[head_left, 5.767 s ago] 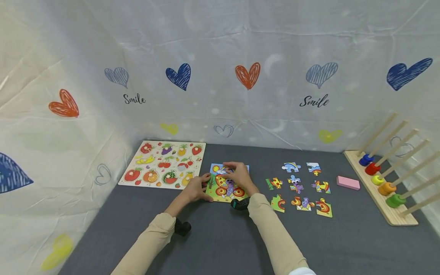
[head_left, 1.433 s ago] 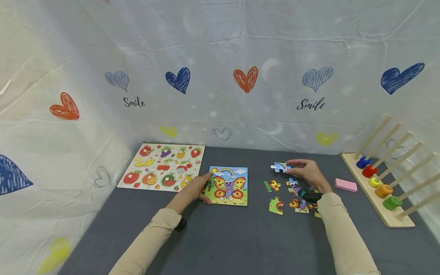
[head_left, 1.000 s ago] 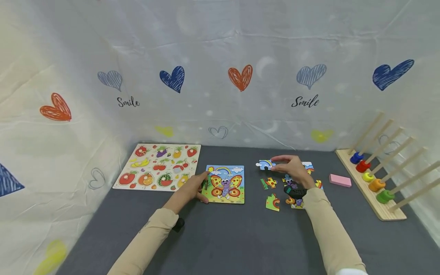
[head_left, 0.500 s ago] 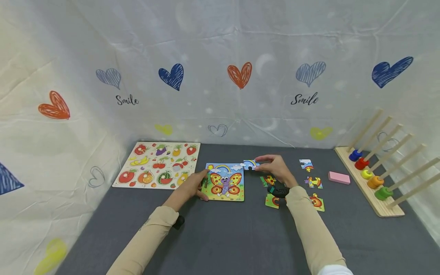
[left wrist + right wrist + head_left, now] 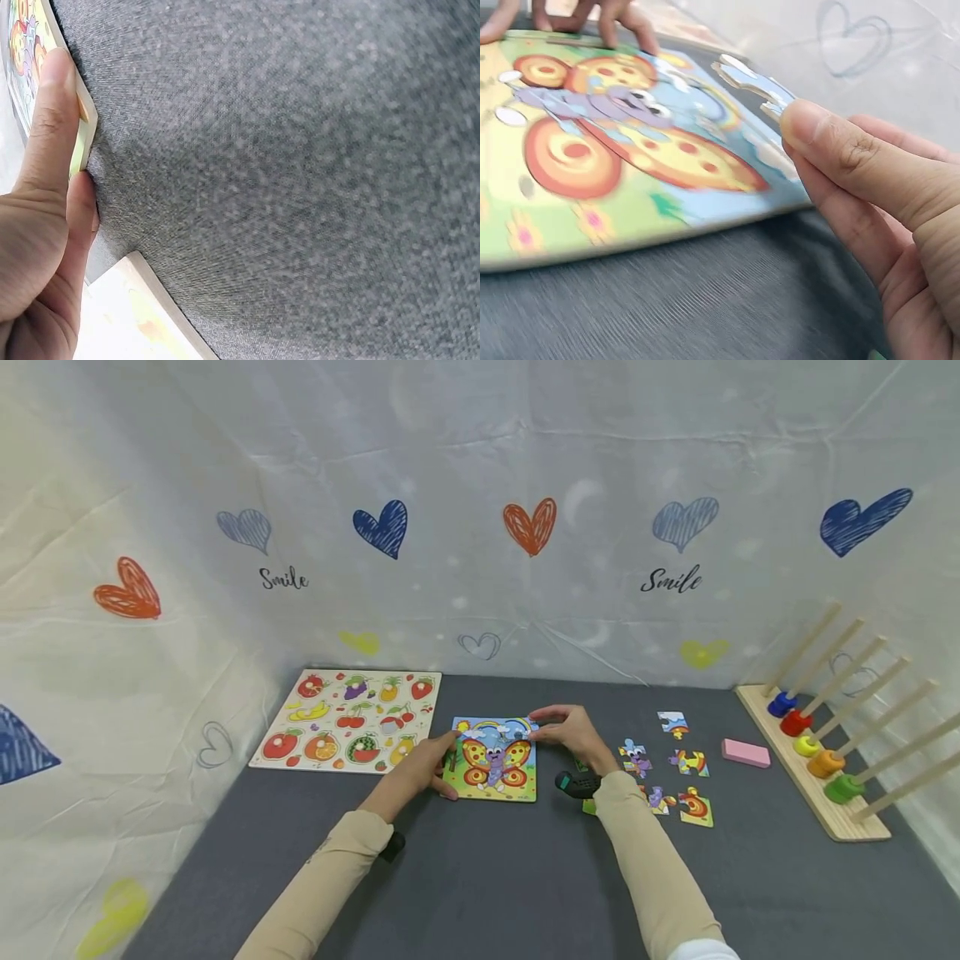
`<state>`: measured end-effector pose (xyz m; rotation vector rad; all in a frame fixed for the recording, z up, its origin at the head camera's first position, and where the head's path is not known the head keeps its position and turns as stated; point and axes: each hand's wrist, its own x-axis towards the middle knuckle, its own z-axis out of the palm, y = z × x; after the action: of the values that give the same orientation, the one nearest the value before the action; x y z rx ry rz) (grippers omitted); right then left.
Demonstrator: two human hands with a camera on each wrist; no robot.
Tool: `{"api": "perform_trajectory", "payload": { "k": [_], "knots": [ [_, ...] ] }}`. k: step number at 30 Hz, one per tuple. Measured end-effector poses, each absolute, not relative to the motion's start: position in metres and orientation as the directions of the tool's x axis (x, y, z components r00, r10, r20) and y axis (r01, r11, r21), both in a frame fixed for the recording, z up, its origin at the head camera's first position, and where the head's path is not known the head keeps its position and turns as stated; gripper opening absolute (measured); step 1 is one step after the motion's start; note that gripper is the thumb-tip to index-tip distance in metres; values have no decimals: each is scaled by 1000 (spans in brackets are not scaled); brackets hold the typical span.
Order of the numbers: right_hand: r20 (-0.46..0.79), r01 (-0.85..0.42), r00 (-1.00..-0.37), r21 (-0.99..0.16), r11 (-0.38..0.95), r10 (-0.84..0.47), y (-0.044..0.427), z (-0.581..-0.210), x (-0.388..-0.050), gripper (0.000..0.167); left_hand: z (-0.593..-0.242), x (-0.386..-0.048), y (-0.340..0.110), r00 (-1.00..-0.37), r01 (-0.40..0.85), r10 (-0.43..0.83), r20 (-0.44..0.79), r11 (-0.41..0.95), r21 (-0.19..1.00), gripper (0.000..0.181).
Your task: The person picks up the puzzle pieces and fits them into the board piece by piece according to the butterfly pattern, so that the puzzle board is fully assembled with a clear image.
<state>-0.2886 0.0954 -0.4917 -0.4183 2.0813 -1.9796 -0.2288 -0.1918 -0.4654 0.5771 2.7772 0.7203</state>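
Note:
A square butterfly puzzle board [image 5: 480,792] lies on the grey table. My left hand [image 5: 415,772] holds it at its left edge; in the left wrist view the thumb [image 5: 49,124] lies over the rim, with fingers lower along the side. My right hand [image 5: 572,733] pinches a blue rainbow puzzle piece [image 5: 751,79] between thumb and fingers. In the right wrist view this piece is tilted above the board's upper sky part. The piece's underside is hidden.
Several loose puzzle pieces [image 5: 694,808] lie to the right, some partly behind my right forearm. Beyond them are a pink block [image 5: 746,752] and a wooden peg rack [image 5: 847,818] with coloured rings. A fruit board [image 5: 341,739] lies at the left, a hanging cloth behind.
The right hand has left the board, picked up the rainbow piece from among the loose pieces and carried it left to above the board. The left hand has stayed at the board's left edge.

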Motion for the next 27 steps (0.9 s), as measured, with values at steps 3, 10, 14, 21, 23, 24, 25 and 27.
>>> {"api": "perform_trajectory", "payload": {
  "k": [3, 10, 14, 21, 23, 24, 25, 27],
  "knots": [
    [25, -45, -926, -998, 46, -377, 84, -493, -288, 38, -465, -228, -191, -902, 310, 416, -113, 808, 501, 95],
    [10, -62, -938, -988, 138, -345, 62, -495, -288, 36, -463, -226, -193, -890, 345, 447, -86, 785, 514, 91],
    [-7, -64, -952, -973, 220, -307, 55, -495, -288, 34, -463, -227, -193, -888, 350, 452, -84, 783, 514, 91],
    [32, -126, -967, -922, 365, -252, 44, -488, -283, 33, -465, -227, -190, -903, 313, 418, -103, 803, 508, 96],
    [43, -143, -967, -907, 395, -250, 41, -486, -282, 32, -465, -227, -191, -900, 322, 425, -94, 795, 514, 96],
    [50, -152, -967, -900, 410, -249, 40, -485, -282, 32, -465, -226, -192, -900, 325, 427, -89, 793, 516, 95],
    [54, -158, -968, -891, 425, -246, 39, -484, -282, 32, -465, -226, -192, -900, 325, 427, -87, 791, 518, 95],
    [74, -186, -965, -866, 463, -250, 38, -483, -281, 31, -465, -226, -192, -899, 326, 429, -86, 788, 523, 94]
  ]
}}
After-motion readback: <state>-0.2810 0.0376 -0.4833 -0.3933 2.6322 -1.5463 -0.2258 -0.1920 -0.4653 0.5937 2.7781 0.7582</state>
